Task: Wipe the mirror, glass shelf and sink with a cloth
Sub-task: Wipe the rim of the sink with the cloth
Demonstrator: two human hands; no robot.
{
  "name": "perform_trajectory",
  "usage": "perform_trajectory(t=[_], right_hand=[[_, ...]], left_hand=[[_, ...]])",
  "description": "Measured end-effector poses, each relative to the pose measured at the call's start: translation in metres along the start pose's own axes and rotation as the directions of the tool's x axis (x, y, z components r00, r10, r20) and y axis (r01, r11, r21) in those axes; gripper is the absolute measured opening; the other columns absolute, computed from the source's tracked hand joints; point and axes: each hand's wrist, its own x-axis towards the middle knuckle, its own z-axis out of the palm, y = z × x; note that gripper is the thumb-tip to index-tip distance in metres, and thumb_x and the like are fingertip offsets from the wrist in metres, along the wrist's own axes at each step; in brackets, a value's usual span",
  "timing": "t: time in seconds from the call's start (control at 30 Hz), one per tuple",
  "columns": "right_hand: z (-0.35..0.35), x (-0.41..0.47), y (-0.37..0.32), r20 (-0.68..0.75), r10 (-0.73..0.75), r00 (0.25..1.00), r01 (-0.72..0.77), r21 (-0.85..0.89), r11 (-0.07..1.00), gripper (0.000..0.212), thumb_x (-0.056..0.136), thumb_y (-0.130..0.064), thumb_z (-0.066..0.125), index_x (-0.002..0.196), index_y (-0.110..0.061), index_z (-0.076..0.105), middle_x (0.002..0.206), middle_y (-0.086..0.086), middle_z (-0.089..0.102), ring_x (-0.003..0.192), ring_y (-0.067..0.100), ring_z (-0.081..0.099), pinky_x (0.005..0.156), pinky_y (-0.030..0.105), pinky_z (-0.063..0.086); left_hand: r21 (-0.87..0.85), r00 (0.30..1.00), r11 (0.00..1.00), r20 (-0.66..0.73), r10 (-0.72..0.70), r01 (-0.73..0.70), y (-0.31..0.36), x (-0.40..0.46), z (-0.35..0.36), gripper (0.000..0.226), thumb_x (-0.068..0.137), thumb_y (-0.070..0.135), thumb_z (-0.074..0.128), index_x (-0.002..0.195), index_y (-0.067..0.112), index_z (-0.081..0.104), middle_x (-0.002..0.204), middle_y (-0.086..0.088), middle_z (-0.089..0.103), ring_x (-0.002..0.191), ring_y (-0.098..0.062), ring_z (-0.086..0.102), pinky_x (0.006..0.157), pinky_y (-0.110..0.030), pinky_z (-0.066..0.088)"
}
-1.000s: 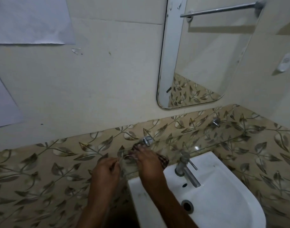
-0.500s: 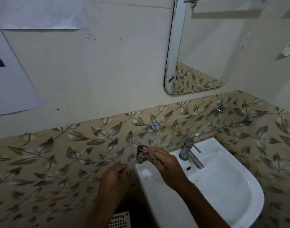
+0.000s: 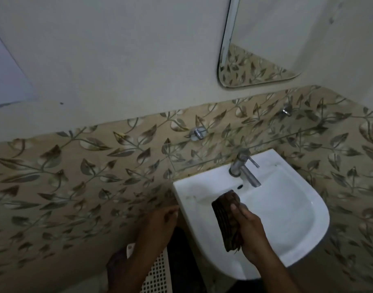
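Note:
A white sink (image 3: 297, 233) hangs on the leaf-patterned wall at lower right. My right hand (image 3: 248, 229) grips a dark checked cloth (image 3: 224, 218), folded and held over the sink's left inner side. My left hand (image 3: 160, 225) hovers just left of the sink's rim with loosely curled fingers and nothing in it. A clear glass shelf (image 3: 234, 153) runs along the wall just above the sink, held by metal brackets. The mirror (image 3: 263, 49) hangs at upper right, its top cut off by the frame.
A steel tap (image 3: 243, 168) stands at the back of the sink. A white perforated floor grate (image 3: 158, 273) lies below my left arm. Pale paper sheets (image 3: 5, 81) are stuck to the wall at far left.
My right hand carried the cloth down from the glass shelf's left end into the sink. My left hand dropped from the shelf to beside the sink rim. The view tilted downward.

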Motion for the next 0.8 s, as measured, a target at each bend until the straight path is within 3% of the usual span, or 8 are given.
perform_trajectory(t=[0.07,0.17,0.27,0.33,0.4,0.53,0.7,0.8], right_hand=[[-0.004,-0.005,0.017,0.012,0.179,0.984,-0.179,0.145,0.973,0.022,0.097,-0.027,0.061,0.107,-0.011,0.073,0.105,0.016,0.075,0.099,0.032,0.071,0.091,0.043,0.055],[-0.002,0.000,0.034,-0.010,0.188,0.982,-0.188,-0.040,0.981,0.023,0.097,-0.026,0.061,0.092,-0.008,0.075,0.094,0.012,0.076,0.091,0.027,0.071,0.083,0.036,0.053],[0.014,0.000,0.057,0.077,-0.068,0.995,0.098,-0.499,0.861,0.025,0.101,-0.020,0.055,0.119,-0.018,0.072,0.118,0.006,0.071,0.110,0.020,0.065,0.088,0.027,0.049],[0.023,-0.002,0.084,0.367,-0.154,0.917,0.373,-0.655,0.657,0.048,0.103,-0.012,0.042,0.150,-0.023,0.039,0.153,-0.004,0.041,0.140,0.011,0.041,0.112,0.025,0.038],[0.029,-0.005,0.109,0.456,-0.101,0.884,0.437,-0.730,0.526,0.054,0.103,-0.023,0.036,0.154,-0.025,0.018,0.161,-0.002,0.021,0.148,0.014,0.026,0.119,0.032,0.032],[0.036,-0.004,0.116,0.504,-0.293,0.813,0.577,-0.766,0.283,0.065,0.081,-0.023,0.063,0.141,-0.014,0.040,0.143,0.008,0.054,0.134,0.017,0.040,0.098,0.031,0.053],[0.054,0.031,0.126,0.461,-0.254,0.850,0.526,-0.775,0.351,0.055,0.100,-0.035,0.028,0.153,-0.026,0.016,0.164,-0.002,0.009,0.152,0.017,0.005,0.121,0.041,0.026],[0.072,0.056,0.116,0.491,-0.266,0.830,0.558,-0.750,0.355,0.057,0.098,-0.035,0.024,0.152,-0.019,0.015,0.164,0.006,0.011,0.153,0.024,0.006,0.122,0.045,0.021]], left_hand=[[-0.007,0.996,1.000,0.084,0.003,-0.002,-0.016,-0.007,0.019,0.020,0.092,0.026,0.060,0.100,0.041,0.071,0.100,0.022,0.069,0.094,0.002,0.065,0.086,-0.034,0.056],[0.006,0.981,1.000,0.192,-0.010,0.009,-0.030,-0.020,0.043,0.024,0.093,0.030,0.060,0.116,0.032,0.067,0.113,0.017,0.067,0.102,0.005,0.061,0.094,-0.025,0.052],[0.005,0.980,1.000,0.198,-0.030,0.029,-0.040,-0.026,0.059,0.032,0.092,0.026,0.060,0.124,0.029,0.062,0.118,0.010,0.064,0.105,0.001,0.059,0.096,-0.023,0.050],[0.015,0.977,0.999,0.210,-0.042,0.040,-0.045,-0.026,0.067,0.035,0.093,0.027,0.059,0.128,0.028,0.059,0.120,0.008,0.061,0.106,0.000,0.059,0.097,-0.028,0.050],[0.029,0.974,0.998,0.218,-0.067,0.062,-0.050,-0.025,0.072,0.035,0.094,0.026,0.058,0.129,0.026,0.059,0.120,0.007,0.061,0.106,-0.003,0.058,0.098,-0.028,0.049],[0.080,0.975,0.993,0.199,-0.100,0.086,-0.063,-0.021,0.077,0.034,0.095,0.023,0.056,0.129,0.025,0.058,0.121,0.008,0.059,0.106,-0.003,0.055,0.096,-0.020,0.043],[0.159,0.990,0.985,0.111,-0.089,0.071,-0.067,-0.015,0.090,0.038,0.095,0.024,0.054,0.133,0.022,0.054,0.129,0.005,0.056,0.117,-0.011,0.052,0.103,-0.023,0.039],[0.137,0.993,0.989,0.099,-0.067,0.053,-0.062,-0.011,0.100,0.042,0.096,0.026,0.052,0.138,0.023,0.048,0.132,0.004,0.053,0.121,-0.011,0.050,0.105,-0.026,0.040]])
